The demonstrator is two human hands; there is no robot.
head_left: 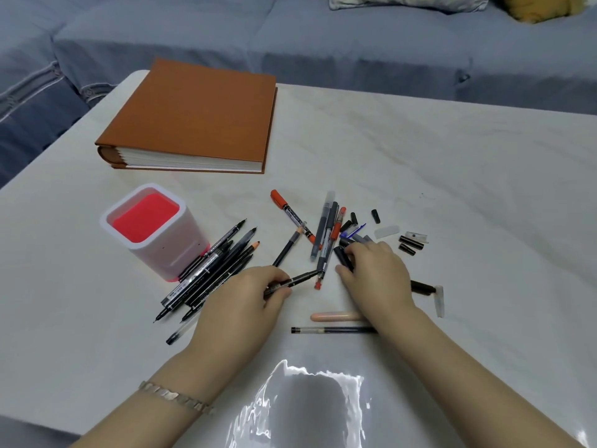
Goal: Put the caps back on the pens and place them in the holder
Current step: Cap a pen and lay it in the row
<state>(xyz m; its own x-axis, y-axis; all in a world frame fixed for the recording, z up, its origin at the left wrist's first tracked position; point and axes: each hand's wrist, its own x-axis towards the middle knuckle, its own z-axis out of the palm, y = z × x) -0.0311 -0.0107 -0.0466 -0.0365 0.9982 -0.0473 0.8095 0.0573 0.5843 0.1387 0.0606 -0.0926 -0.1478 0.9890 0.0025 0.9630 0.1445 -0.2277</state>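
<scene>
Black pen in left hand

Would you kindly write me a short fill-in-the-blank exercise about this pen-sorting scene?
The left hand grips a ___ pen.
The right hand pinches a black pen ___.
The holder has a ___ interior.
Missing words: black, cap, red.
</scene>
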